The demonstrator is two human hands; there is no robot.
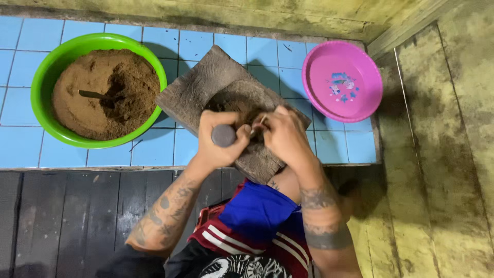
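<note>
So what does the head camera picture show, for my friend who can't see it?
Two tattooed hands work over a worn grey stone grinding slab on a blue tiled counter; the left hand grips a rounded grey stone pestle. A green plastic bowl of brown powder sits left, a pink plastic plate right.

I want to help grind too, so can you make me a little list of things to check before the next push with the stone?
1. Left hand wrapped around the grey stone roller: ok.
2. Right hand on the other end of the roller: cannot tell, the hand hides it.
3. Grinding slab lying fully on the blue tiled counter: not ok, its near corner sticks out past the edge.
4. Green bowl of brown powder standing clear of the slab: ok.
5. Spoon resting in the powder, out of the way: ok.
6. Pink plate free of powder: ok.
</note>
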